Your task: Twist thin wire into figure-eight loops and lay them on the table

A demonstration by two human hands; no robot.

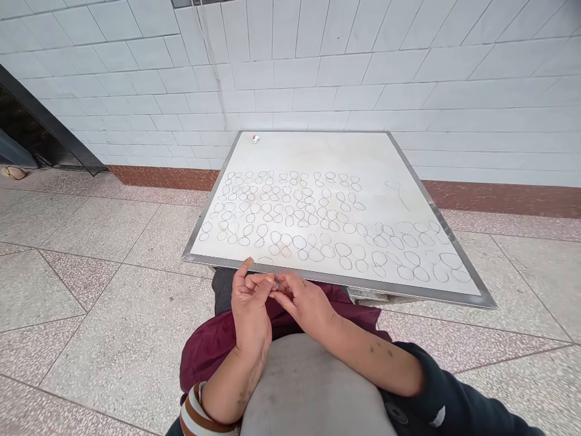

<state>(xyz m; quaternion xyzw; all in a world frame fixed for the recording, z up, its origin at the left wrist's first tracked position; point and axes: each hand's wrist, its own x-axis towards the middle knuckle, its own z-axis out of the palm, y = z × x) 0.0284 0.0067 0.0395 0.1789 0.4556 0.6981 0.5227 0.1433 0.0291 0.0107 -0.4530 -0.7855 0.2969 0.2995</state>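
My left hand (252, 306) and my right hand (313, 303) meet over my lap at the near edge of a white board. Both are closed, fingertips pinched together on a thin wire-like loop (265, 258) whose top arcs above the left fingers. Something small and greyish shows between the fingertips, too small to make out. A tan wrap covers one left fingertip. On the white board (313, 151) lie several rows of thin dark loops (345, 249), many shaped like a figure eight. Whether they are wire or thread, I cannot tell.
A small white and red item (255, 139) sits at the board's far left corner. Loose strands (402, 197) lie on its right side. The grey metal rim (336, 281) runs close to my hands. Behind stands a tiled wall (299, 79); at far left a person's foot (14, 173) shows.
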